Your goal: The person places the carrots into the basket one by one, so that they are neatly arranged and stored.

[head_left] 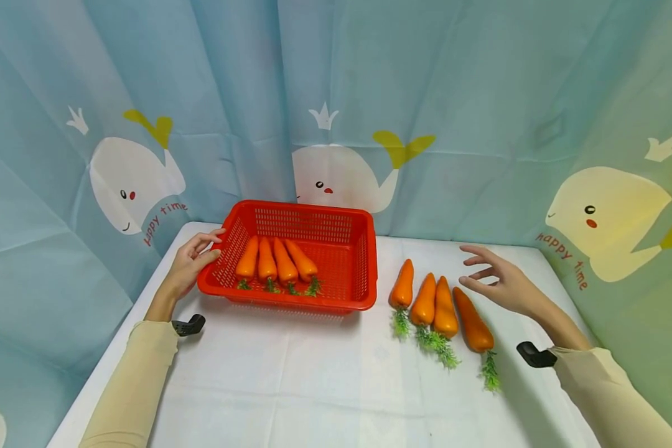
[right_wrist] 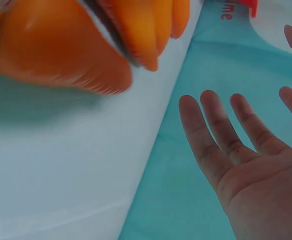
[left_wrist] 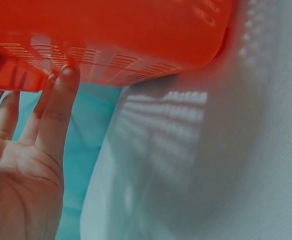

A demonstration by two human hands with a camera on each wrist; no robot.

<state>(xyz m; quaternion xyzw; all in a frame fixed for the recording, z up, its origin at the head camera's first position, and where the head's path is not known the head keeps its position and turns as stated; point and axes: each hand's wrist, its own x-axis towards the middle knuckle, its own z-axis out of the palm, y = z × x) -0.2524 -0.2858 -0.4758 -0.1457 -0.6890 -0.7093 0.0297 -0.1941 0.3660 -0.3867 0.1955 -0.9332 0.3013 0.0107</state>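
At the left end of a red plastic basket (head_left: 291, 302), my left hand (head_left: 187, 261) touches the rim and outer wall with nearly straight fingers. The left wrist view shows a fingertip (left_wrist: 68, 75) against the slotted wall. Several orange carrots (head_left: 280, 264) with green tops lie side by side in the basket's left half. To the right of the basket, more carrots lie on the table, tips pointing away, leafy ends toward me. My right hand (head_left: 498, 280) hovers beside the rightmost carrot (head_left: 473, 320), fingers spread and holding nothing. In the right wrist view its palm (right_wrist: 266, 185) is bare.
A white cloth (head_left: 280, 386) covers the table. Behind it hangs a blue curtain (head_left: 470, 74) with printed whales, close to the table's back edge. Each wrist carries a small black mount, such as the right one (head_left: 536, 354).
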